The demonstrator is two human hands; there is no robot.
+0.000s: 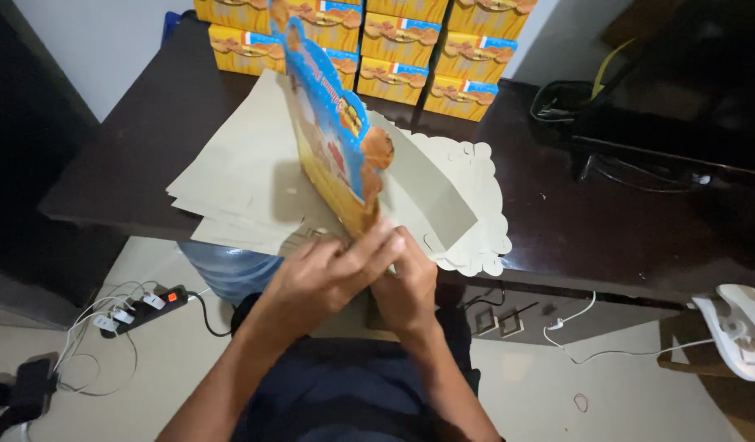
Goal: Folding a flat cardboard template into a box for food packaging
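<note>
Both my hands meet at the near edge of the dark table, pinching the lower end of a printed cardboard box blank. The blank stands on edge, blue and yellow on its printed face, plain grey on its folded flap. My left hand lies over the bottom fold, fingers curled on it. My right hand grips the same fold from the right. Under the blank lies a stack of flat grey blanks with scalloped edges showing at the right.
Several folded yellow boxes are stacked at the table's far edge. Black cables and a dark device sit at the right. On the floor: a power strip with plugs, a water jug, a white object.
</note>
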